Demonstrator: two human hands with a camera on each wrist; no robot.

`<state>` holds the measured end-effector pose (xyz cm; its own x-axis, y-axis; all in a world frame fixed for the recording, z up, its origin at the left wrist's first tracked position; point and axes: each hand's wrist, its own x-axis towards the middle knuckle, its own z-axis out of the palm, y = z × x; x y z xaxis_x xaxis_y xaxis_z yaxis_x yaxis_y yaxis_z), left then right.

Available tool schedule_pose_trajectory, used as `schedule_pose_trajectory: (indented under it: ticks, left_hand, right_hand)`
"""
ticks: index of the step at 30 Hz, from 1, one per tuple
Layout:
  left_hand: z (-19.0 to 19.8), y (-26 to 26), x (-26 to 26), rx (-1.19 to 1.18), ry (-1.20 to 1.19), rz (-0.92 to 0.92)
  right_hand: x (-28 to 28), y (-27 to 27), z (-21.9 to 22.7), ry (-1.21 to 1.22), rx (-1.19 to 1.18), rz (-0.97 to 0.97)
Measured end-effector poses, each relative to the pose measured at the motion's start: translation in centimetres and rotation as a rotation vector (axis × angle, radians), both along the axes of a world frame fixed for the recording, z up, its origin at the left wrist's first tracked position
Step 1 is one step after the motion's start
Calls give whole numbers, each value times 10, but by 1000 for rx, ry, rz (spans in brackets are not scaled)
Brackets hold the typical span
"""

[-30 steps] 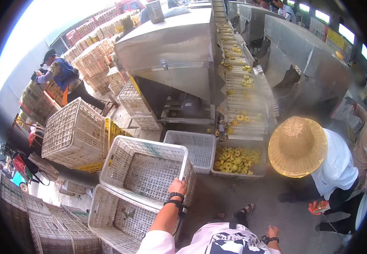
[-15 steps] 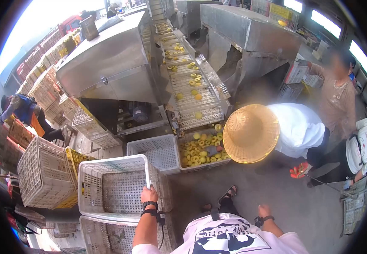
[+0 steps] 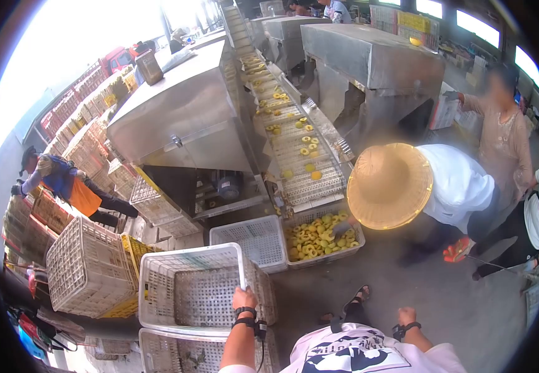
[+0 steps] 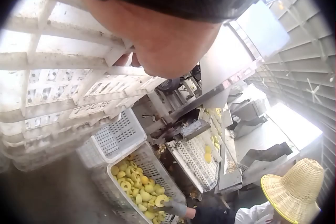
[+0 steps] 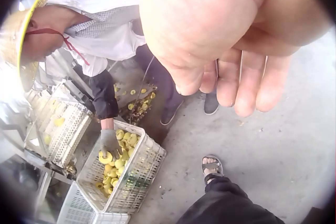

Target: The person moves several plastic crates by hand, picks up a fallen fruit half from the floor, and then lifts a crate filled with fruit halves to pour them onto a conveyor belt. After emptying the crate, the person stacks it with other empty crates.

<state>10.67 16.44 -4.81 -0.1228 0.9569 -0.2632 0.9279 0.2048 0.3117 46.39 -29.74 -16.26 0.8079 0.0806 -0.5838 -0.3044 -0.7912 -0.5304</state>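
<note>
Reaching in since a second ago, a gloved hand point(image 5: 109, 141) dips into the fruit crate point(image 3: 327, 257). Left of it, the left hand point(image 3: 244, 299) grips a white crate point(image 3: 259, 283) by its rim, best kept firm and level; the right hand point(image 3: 407, 316), loosely curled, holds nothing.

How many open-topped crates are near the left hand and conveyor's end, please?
4: the gripped crate in the left hand, another crate below it in view, the empty crate, and beside it the fruit crate at the conveyor. Others may be hidden underneath.
</note>
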Motion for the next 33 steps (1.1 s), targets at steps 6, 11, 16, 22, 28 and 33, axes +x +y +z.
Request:
schedule_pose_trajectory:
  ticks: [6, 11, 16, 22, 28, 33]
  left_hand:
    - [4, -2, 2, 14, -11, -1]
    - [-5, 1, -1, 10, -44, 9]
    - [-1, -1, 1, 25, -27, -2]
    - [-4, 0, 0, 81, 5, -58]
    - [-7, 2, -2, 67, 15, -71]
    - [1, 1, 3, 75, -23, -58]
  right_hand:
    - [-2, -17, -33, -232, -4, 85]
    - [-16, -21, -6, -78, -70, 54]
    - [-18, -21, 11, -46, -101, 7]
    - [-11, -12, 24, -192, -128, 204]
    - [-10, -24, -22, -177, 21, -39]
    - [-13, -46, -25, -50, -46, -68]
